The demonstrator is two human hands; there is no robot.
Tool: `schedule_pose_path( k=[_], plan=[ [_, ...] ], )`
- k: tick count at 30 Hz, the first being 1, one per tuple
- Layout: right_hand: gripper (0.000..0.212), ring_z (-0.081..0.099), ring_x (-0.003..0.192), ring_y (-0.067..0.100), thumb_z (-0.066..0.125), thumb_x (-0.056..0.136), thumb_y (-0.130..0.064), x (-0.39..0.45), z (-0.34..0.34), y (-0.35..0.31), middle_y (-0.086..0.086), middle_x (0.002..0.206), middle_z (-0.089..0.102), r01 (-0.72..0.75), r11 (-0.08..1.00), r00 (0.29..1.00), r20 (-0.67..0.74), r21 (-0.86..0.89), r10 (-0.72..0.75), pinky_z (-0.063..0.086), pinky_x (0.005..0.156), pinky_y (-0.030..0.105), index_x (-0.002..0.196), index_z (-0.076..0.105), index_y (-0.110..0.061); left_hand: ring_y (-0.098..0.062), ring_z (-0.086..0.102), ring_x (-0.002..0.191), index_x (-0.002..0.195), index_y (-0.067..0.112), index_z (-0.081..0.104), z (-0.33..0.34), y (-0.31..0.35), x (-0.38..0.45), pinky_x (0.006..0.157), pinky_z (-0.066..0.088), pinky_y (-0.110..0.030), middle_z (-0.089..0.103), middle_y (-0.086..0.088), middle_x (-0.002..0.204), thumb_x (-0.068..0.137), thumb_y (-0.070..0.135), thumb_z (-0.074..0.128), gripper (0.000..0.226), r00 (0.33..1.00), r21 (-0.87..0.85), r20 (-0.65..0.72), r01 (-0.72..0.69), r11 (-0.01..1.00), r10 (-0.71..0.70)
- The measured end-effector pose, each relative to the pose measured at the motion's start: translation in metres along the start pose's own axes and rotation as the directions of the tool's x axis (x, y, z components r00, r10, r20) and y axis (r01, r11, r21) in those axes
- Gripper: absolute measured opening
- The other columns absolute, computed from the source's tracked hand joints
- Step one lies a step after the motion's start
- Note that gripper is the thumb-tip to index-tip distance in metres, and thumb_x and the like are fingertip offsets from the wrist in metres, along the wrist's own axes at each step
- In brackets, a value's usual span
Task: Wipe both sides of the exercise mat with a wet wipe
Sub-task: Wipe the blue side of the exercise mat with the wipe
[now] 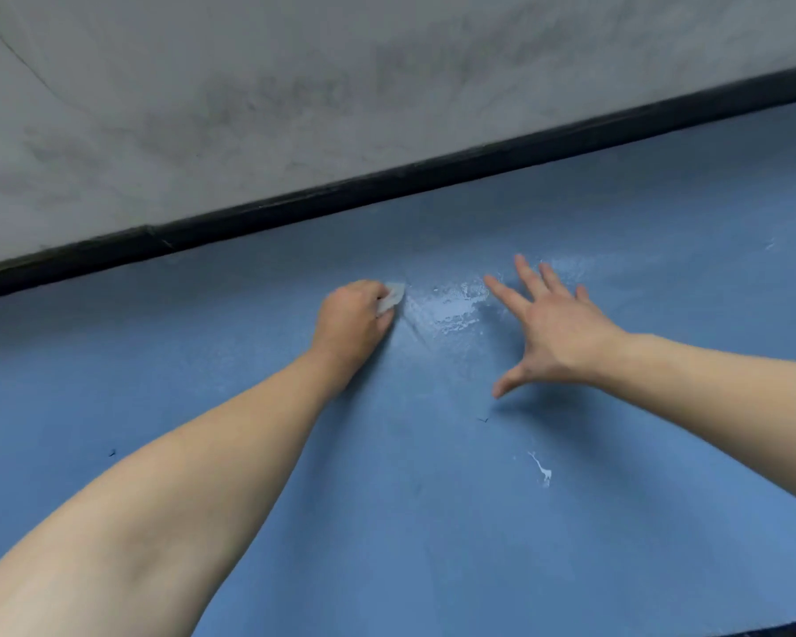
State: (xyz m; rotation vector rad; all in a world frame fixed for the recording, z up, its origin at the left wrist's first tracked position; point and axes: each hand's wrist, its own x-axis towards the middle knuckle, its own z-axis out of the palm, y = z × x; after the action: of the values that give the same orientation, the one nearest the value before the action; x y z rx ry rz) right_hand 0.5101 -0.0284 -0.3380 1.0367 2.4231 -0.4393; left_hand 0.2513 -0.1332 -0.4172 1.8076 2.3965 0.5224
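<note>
A blue exercise mat (433, 521) lies flat and fills most of the head view. My left hand (352, 321) is closed around a small crumpled white wet wipe (392, 297) and presses it against the mat near the far edge. A shiny wet patch (451, 305) spreads just right of the wipe. My right hand (548, 324) rests flat on the mat with its fingers spread, right of the wet patch, holding nothing.
The mat's black far edge (387, 188) runs diagonally across the view, with grey stained floor (295, 85) beyond it. A white smear (542, 468) marks the mat nearer to me. A dark strip shows at the bottom right corner.
</note>
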Motion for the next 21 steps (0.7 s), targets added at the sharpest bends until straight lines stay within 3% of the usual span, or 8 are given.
schedule_pose_path(
  k=[2, 5, 8, 10, 15, 18, 20, 21],
  plan=[
    [0.166, -0.02, 0.159, 0.038, 0.082, 0.04, -0.091, 0.021, -0.004, 0.0, 0.002, 0.17, -0.033, -0.053, 0.999, 0.996, 0.074, -0.006, 0.053, 0.014, 0.122, 0.073, 0.16, -0.024, -0.046, -0.033, 0.061, 0.073, 0.081, 0.013, 0.062, 0.009, 0.021, -0.013, 0.06, 0.041, -0.032, 0.063, -0.007, 0.078, 0.087, 0.031, 0.053, 0.021, 0.971, -0.107, 0.085, -0.215, 0.971, 0.225],
    [0.171, -0.029, 0.156, 0.041, 0.086, 0.038, -0.087, 0.033, 0.006, -0.003, 0.003, 0.166, -0.04, -0.094, 0.994, 0.986, 0.131, -0.064, 0.101, 0.011, 0.121, 0.076, 0.156, -0.031, -0.047, -0.025, 0.056, 0.074, 0.086, 0.013, 0.064, 0.014, 0.018, -0.011, 0.058, 0.041, -0.031, 0.062, -0.003, 0.081, 0.091, 0.039, 0.05, 0.03, 0.799, -0.139, 0.245, -0.531, 0.836, 0.549],
    [0.17, -0.03, 0.156, 0.04, 0.086, 0.039, -0.086, 0.034, 0.01, -0.002, 0.002, 0.167, -0.039, -0.088, 0.995, 0.988, 0.12, -0.053, 0.094, 0.011, 0.121, 0.074, 0.157, -0.03, -0.047, -0.031, 0.061, 0.075, 0.082, 0.012, 0.064, 0.001, -0.013, 0.039, 0.059, 0.042, -0.034, 0.063, -0.005, 0.077, 0.091, 0.031, 0.055, 0.024, 0.975, 0.049, 0.053, -0.217, 0.975, 0.215],
    [0.17, -0.03, 0.155, 0.04, 0.086, 0.039, -0.085, 0.035, 0.011, 0.0, 0.002, 0.166, -0.04, -0.089, 0.995, 0.989, 0.116, -0.044, 0.093, 0.01, 0.122, 0.075, 0.156, -0.031, -0.047, -0.033, 0.062, 0.072, 0.08, 0.013, 0.066, 0.001, -0.021, 0.051, 0.059, 0.04, -0.033, 0.065, -0.005, 0.075, 0.089, 0.024, 0.062, 0.015, 0.994, 0.033, -0.089, 0.066, 0.997, -0.062],
    [0.17, -0.032, 0.155, 0.041, 0.086, 0.041, -0.085, 0.039, 0.013, 0.002, 0.003, 0.165, -0.042, -0.08, 0.996, 0.989, 0.117, -0.046, 0.085, 0.008, 0.121, 0.076, 0.155, -0.033, -0.046, -0.03, 0.062, 0.073, 0.085, 0.014, 0.064, 0.016, 0.004, 0.045, 0.058, 0.047, -0.033, 0.064, -0.004, 0.079, 0.089, 0.036, 0.055, 0.024, 0.891, -0.056, 0.177, -0.415, 0.908, 0.418],
    [0.169, -0.033, 0.154, 0.04, 0.086, 0.042, -0.084, 0.04, 0.013, 0.002, 0.002, 0.164, -0.043, -0.077, 0.996, 0.988, 0.127, -0.042, 0.082, 0.008, 0.121, 0.076, 0.155, -0.034, -0.046, -0.036, 0.064, 0.084, 0.095, 0.014, 0.068, -0.001, -0.031, 0.089, 0.066, 0.046, -0.037, 0.069, -0.008, 0.091, 0.094, 0.034, 0.05, 0.027, 0.997, 0.093, 0.011, -0.082, 0.992, 0.081],
    [0.169, -0.034, 0.154, 0.04, 0.086, 0.042, -0.084, 0.042, 0.014, 0.003, 0.002, 0.164, -0.044, -0.075, 0.996, 0.989, 0.128, -0.042, 0.08, 0.007, 0.121, 0.077, 0.154, -0.034, -0.046, -0.038, 0.063, 0.088, 0.099, 0.013, 0.069, 0.0, -0.051, 0.103, 0.068, 0.045, -0.037, 0.07, -0.011, 0.097, 0.094, 0.027, 0.054, 0.021, 0.975, 0.109, -0.106, 0.208, 0.972, -0.197],
    [0.169, -0.034, 0.153, 0.04, 0.086, 0.042, -0.084, 0.043, 0.015, 0.004, 0.002, 0.163, -0.045, -0.072, 0.997, 0.988, 0.13, -0.039, 0.077, 0.007, 0.12, 0.077, 0.154, -0.034, -0.046, -0.037, 0.063, 0.088, 0.097, 0.014, 0.068, 0.003, -0.047, 0.106, 0.068, 0.045, -0.037, 0.069, -0.011, 0.097, 0.094, 0.026, 0.054, 0.019, 0.973, 0.093, -0.112, 0.214, 0.972, -0.203]
  ],
)
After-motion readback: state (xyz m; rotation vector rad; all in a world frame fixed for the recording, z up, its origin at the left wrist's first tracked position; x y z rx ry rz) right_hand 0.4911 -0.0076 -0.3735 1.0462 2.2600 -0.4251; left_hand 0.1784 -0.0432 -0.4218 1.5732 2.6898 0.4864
